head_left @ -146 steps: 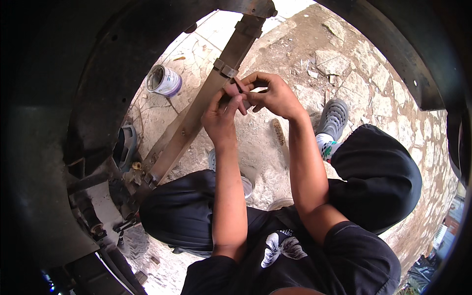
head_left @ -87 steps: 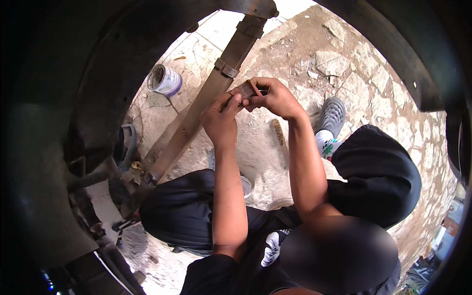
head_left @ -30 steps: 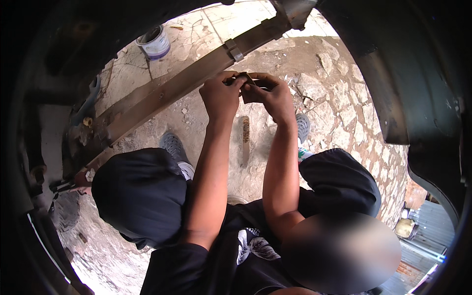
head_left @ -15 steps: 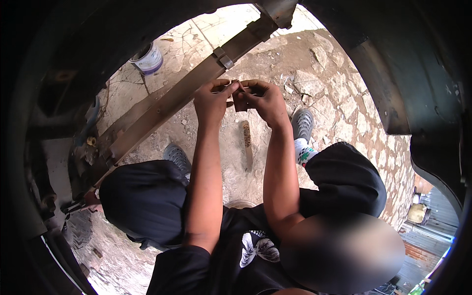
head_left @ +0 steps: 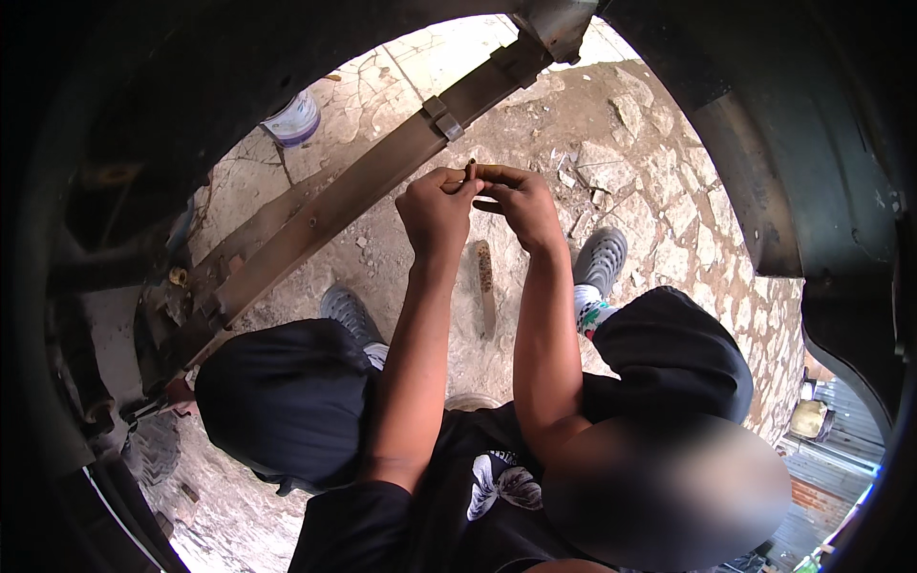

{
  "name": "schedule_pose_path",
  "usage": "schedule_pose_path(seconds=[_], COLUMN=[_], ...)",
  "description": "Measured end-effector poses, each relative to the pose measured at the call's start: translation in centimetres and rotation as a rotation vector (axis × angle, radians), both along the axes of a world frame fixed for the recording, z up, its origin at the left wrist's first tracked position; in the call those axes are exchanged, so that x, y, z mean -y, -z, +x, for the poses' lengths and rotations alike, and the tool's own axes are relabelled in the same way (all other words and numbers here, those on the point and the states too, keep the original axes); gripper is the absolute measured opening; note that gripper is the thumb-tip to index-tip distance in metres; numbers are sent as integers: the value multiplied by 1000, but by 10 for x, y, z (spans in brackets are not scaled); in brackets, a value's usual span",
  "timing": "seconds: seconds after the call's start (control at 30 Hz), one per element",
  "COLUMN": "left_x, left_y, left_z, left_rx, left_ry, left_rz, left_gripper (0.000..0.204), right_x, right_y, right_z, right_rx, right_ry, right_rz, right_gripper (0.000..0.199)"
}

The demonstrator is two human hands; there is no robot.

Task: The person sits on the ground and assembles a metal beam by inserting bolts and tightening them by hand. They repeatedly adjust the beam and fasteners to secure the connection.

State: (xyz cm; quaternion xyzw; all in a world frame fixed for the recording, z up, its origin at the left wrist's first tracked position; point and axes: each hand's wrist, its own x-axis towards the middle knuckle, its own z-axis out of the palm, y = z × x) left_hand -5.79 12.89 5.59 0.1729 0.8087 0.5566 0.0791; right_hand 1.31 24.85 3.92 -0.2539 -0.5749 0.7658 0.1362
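Both my hands are raised together in front of me, fingertips meeting. My left hand [head_left: 435, 210] is closed, its thumb and fingers pinching a small dark brown piece [head_left: 472, 170] that looks folded or rolled. My right hand [head_left: 521, 205] pinches the same piece from the other side, with its lower fingers curled. Most of the piece is hidden by my fingers, so its kind is unclear. Below my hands, on the ground between my feet, lies a narrow brush [head_left: 485, 286] with a bristled end and a plain handle.
A long rusty leaf spring [head_left: 334, 196] with a metal clip [head_left: 441, 118] runs diagonally beyond my left hand. Dark vehicle bodywork [head_left: 812, 162] surrounds me. A white and purple bucket [head_left: 294, 121] stands at the far left, and stones [head_left: 607, 167] cover the ground at right.
Both hands have shifted slightly, my left hand moving to the right and closer to the right one. The brown piece, which hung flat below my fingers, is now mostly folded up between them.
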Motion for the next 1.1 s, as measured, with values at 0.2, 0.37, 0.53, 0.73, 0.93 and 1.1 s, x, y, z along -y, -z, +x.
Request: schedule_pose_path(seconds=[0.2,0.37,0.53,0.73,0.93,1.1], left_x=[-1,-2,3,-3,2,6], left_y=[1,6,13,-3,-4,-6], left_z=[-11,-13,-16,-8,-7,-6], left_rx=[-11,-80,218,653,704,668], left_ry=[39,110,176,246,258,344], left_rz=[50,26,182,400,395,379], left_gripper=[16,21,25,28,30,32], right_x=[-5,-5,-8,-5,0,-8], right_y=[-11,-10,-16,-7,-8,8], right_z=[-1,-1,1,-5,-2,-3], right_rx=[-19,12,-44,-181,-141,-196], right_ry=[-62,39,135,241,240,164], right_rz=[-51,-22,-29,175,61,81], right_gripper=[30,35,33,32,32,30])
